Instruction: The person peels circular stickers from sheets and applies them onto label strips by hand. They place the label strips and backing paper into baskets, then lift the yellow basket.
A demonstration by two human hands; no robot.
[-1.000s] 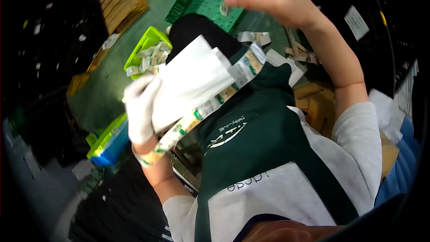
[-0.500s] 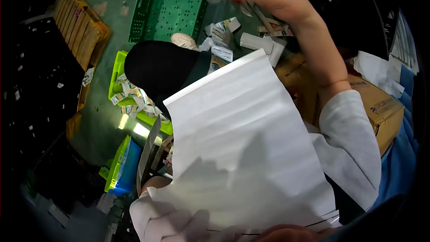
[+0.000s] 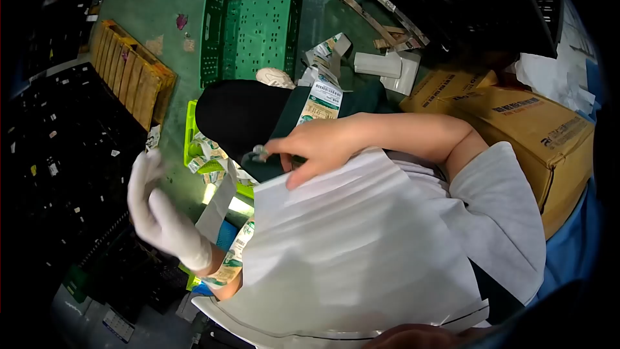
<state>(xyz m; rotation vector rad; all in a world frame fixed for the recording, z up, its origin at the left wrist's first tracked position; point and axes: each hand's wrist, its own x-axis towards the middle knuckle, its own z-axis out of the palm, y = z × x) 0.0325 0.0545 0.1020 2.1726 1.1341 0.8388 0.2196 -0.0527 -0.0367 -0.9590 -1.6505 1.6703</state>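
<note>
My left hand [image 3: 158, 210], in a white glove, is raised at the left with its fingers extended and nothing visible in it. A strip of printed labels [image 3: 234, 255] lies across its wrist. Bare and ungloved, my right hand [image 3: 320, 148] reaches over the upper edge of a large white sheet [image 3: 349, 252] spread over my front. A small clear, crumpled-looking plastic piece [image 3: 260, 152] is at its index fingertip; the thumb points down to the sheet's edge. Beyond that hand, more printed labels [image 3: 323, 100] lie on dark green cloth, beside a rounded black shape [image 3: 242, 113].
A green perforated crate [image 3: 213, 32] stands on the floor ahead. Cardboard boxes [image 3: 516, 129] are at the right, near white packets [image 3: 378, 64]. A wooden pallet [image 3: 132, 71] and dark crates [image 3: 71, 174] are at the left. A lime-green basket [image 3: 192, 136] holds label strips.
My right hand has come down from the top to the sheet's upper edge, carrying the clear piece. My gloved left hand has come into view, raised at the left, with labels at its wrist.
</note>
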